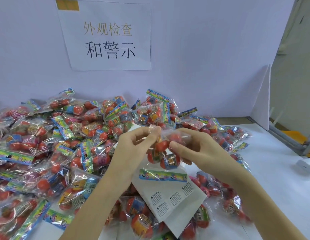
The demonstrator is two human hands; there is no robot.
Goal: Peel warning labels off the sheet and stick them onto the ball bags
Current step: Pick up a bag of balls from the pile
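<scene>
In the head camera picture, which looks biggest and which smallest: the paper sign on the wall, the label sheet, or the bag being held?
1. Paper sign, clearly largest.
2. Label sheet, partly covered, so its rank is less sure.
3. Held bag, looks smallest; both hands hide part of it.

Two bare forearms, no sleeves.
Left hand [133, 144], right hand [199, 146]: no gloves, rings or watch visible.

The ball bags [161, 153] are clear, glossy, crinkled plastic; the label sheet [169, 200] is matt white paper; the worktop [275, 170] looks smooth, matt white
</scene>
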